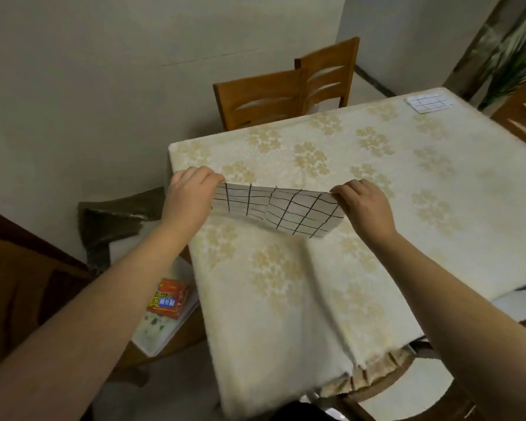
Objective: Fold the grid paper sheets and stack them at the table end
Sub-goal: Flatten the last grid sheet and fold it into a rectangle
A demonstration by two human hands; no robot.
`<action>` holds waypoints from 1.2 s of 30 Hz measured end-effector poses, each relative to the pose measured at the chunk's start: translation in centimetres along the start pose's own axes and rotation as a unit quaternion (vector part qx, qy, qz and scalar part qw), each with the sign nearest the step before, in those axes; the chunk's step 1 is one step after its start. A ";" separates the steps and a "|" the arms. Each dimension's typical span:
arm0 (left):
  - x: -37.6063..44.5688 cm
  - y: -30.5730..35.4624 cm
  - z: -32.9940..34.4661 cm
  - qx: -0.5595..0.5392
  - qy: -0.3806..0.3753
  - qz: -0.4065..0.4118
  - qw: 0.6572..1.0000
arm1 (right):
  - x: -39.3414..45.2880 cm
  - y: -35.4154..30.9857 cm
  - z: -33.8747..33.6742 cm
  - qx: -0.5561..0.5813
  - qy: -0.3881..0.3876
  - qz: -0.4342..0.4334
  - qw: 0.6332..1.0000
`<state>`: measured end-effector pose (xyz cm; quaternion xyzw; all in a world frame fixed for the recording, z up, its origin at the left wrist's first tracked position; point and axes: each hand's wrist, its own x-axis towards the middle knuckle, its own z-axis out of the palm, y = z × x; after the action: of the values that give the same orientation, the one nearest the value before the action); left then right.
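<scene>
The left hand (189,192) and right hand (363,205) each pinch one upper corner of a grid paper sheet (274,209), holding it lifted over the counter (286,299), probably to line up the edges. A folded stack (428,102) waits at the far end.

I saw print only on a red and orange packet (167,302) lying on a tray (152,335) below the table's left side. It carried bold yellow and white characters on a blue band, too blurred for me to read.
</scene>
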<state>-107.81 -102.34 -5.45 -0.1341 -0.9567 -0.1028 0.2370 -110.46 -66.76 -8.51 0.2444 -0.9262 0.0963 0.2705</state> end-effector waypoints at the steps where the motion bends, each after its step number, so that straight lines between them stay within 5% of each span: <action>1: -0.6 -0.2 0.0 -0.002 0.015 0.005 1.000 | -0.7 -0.4 -0.6 -0.007 0.007 -0.002 1.000; 7: -6.3 -1.0 2.3 -0.047 0.051 0.000 0.998 | -7.6 -4.5 -1.9 -0.003 -0.025 0.009 1.000; 14: -14.0 -1.9 6.2 -0.075 -0.112 -0.114 0.984 | -17.0 -12.0 0.8 0.066 -0.172 0.080 0.980; 21: -20.0 -3.2 9.1 -0.156 -0.240 -0.253 0.924 | -21.4 -16.0 3.6 0.082 -0.322 0.101 0.938; 30: -21.5 -3.3 9.7 -0.248 -0.264 -0.294 0.884 | -18.9 -16.0 4.4 0.083 -0.312 0.088 0.942; 36: -21.4 -1.0 9.8 -0.202 -0.249 -0.259 0.911 | -14.2 -14.4 6.5 0.078 -0.306 0.058 0.947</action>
<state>-94.05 -105.13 -24.36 0.0518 -0.9447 -0.3148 -0.0764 -95.72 -75.53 -21.02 0.2281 -0.9666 0.1047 -0.0515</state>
